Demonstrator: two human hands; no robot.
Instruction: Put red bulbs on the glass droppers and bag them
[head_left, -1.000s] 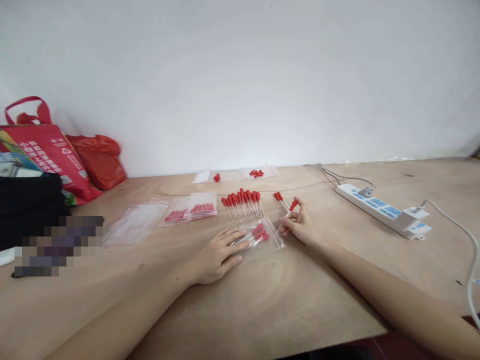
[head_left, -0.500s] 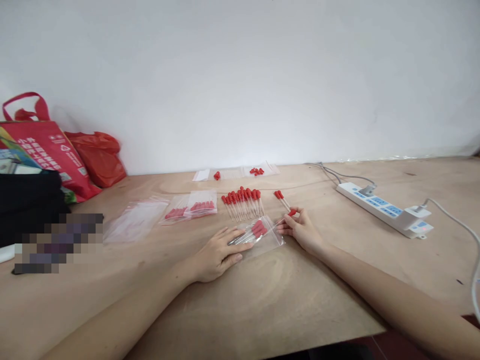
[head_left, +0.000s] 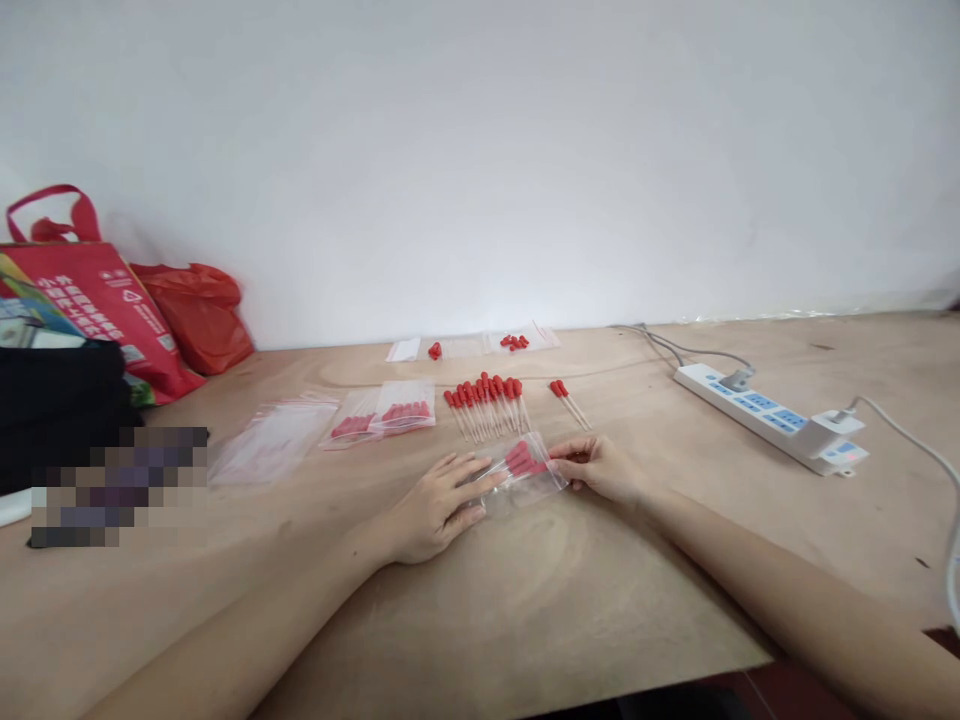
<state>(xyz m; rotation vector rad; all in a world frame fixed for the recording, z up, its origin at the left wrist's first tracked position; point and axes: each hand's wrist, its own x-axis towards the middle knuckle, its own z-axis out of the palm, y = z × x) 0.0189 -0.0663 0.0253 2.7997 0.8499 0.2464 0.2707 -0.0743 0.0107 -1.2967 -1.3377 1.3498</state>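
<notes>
A clear zip bag lies on the table between my hands, with several red-bulbed droppers inside. Flat across its left end rests my left hand, fingers spread and pressing on the plastic. At the bag's right, open end, my right hand pinches a dropper by its red bulb; most of this dropper is inside the bag. Just beyond, a row of loose droppers lies with bulbs pointing away from me. Two more droppers lie to the right of that row.
Two filled bags and a stack of flat bags lie to the left. Bags with loose red bulbs lie by the wall. A white power strip with cables stands right; red shopping bags stand far left.
My right hand has moved left and slightly down, carrying the dropper from outside the bag's opening into it. My left hand has stayed on the bag.
</notes>
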